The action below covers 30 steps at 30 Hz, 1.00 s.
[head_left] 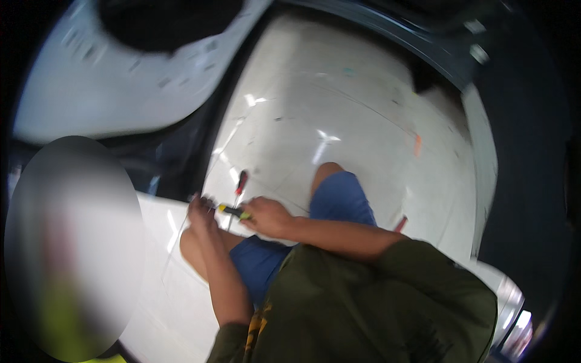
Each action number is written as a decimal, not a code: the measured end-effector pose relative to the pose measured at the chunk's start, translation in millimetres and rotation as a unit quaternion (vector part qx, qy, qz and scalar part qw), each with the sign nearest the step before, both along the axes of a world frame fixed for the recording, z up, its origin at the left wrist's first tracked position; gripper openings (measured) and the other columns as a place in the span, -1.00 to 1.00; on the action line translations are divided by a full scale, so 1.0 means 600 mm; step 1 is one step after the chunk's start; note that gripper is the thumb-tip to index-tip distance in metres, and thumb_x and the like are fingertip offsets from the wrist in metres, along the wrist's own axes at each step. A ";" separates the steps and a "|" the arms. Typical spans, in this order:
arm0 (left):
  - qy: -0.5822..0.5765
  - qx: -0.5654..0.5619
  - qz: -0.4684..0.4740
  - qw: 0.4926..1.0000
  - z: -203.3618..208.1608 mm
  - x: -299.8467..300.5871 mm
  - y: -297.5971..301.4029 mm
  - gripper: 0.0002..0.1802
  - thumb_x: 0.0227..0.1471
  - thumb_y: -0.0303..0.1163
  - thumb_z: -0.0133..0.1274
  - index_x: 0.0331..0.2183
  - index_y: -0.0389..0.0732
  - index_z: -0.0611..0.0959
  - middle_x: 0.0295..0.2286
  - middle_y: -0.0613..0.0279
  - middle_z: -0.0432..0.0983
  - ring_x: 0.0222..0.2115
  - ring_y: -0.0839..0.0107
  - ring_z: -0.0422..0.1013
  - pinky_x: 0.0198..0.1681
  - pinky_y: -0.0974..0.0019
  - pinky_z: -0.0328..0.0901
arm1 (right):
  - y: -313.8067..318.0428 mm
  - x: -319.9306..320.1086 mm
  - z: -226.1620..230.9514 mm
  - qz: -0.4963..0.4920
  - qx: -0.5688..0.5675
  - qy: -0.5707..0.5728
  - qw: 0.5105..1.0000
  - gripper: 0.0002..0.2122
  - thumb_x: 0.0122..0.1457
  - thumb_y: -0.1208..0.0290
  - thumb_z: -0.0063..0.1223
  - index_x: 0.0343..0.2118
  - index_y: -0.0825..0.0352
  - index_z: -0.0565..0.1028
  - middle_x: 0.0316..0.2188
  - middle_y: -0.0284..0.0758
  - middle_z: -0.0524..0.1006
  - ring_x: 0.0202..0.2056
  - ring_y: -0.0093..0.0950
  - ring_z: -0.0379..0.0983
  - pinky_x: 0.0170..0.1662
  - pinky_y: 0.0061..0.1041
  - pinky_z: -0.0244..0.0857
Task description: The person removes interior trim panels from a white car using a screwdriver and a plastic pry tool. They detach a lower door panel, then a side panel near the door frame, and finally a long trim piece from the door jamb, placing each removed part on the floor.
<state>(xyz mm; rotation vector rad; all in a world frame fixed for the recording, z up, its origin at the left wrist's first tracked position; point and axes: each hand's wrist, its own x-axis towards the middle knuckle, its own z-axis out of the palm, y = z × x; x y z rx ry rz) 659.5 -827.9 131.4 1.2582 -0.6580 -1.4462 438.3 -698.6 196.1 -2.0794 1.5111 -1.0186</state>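
My right hand point(270, 218) is closed around the handle of a yellow-green and black screwdriver point(231, 211). Its front end points left, at my left hand point(203, 213). The left fingers are pinched together around a small dark part point(209, 202), too blurred to name, right by the screwdriver's tip. Just beyond my hands, a red and black screwdriver point(242, 181) lies on the pale floor.
A red-handled tool point(401, 224) lies on the floor beyond my right forearm. Light and dark vehicle panels point(200, 130) rise at the left; a dark panel point(526, 181) stands at the right. An orange mark point(417, 146) shows on the tiles. Someone in yellow is at the left.
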 end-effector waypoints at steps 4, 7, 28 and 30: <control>0.129 0.024 0.062 0.989 0.061 -0.089 0.029 -0.81 0.10 -0.29 -0.08 -0.36 -0.23 0.41 -0.54 0.16 0.41 -0.54 0.29 0.38 -0.44 0.27 0.32 | 0.000 -0.015 -0.022 0.032 0.288 -0.295 0.910 -0.69 0.14 0.21 -0.06 -0.16 0.34 0.36 -0.49 -0.19 0.45 -0.55 -0.35 0.42 -0.44 -0.37 0.33; 0.077 0.030 0.070 0.994 0.066 -0.084 0.042 -0.75 0.13 -0.24 -0.12 -0.34 -0.26 0.42 -0.52 0.15 0.45 -0.56 0.32 0.42 -0.46 0.30 0.33 | -0.003 -0.017 -0.023 0.082 0.485 -0.428 0.758 -0.66 0.14 0.23 -0.06 -0.11 0.35 0.32 -0.52 -0.17 0.44 -0.61 -0.28 0.41 -0.44 -0.33 0.33; 0.092 0.047 0.054 0.993 0.082 -0.089 0.048 -0.75 0.08 -0.34 -0.06 -0.21 -0.26 0.43 -0.43 0.16 0.47 -0.49 0.37 0.37 -0.42 0.37 0.30 | 0.012 -0.004 0.018 0.005 0.123 -0.057 0.991 -0.53 0.00 0.33 0.11 -0.04 0.32 0.24 -0.30 -0.10 0.31 -0.30 -0.16 0.34 -0.26 -0.28 0.30; 0.122 0.041 0.068 0.989 0.071 -0.073 0.045 -0.75 0.08 -0.39 -0.11 -0.18 -0.28 0.42 -0.43 0.17 0.46 -0.51 0.42 0.37 -0.50 0.41 0.26 | -0.007 0.003 0.032 0.016 0.474 -0.354 0.806 -0.58 0.14 0.16 -0.01 -0.04 0.31 0.25 -0.28 -0.24 0.32 -0.45 -0.44 0.39 -0.46 -0.43 0.35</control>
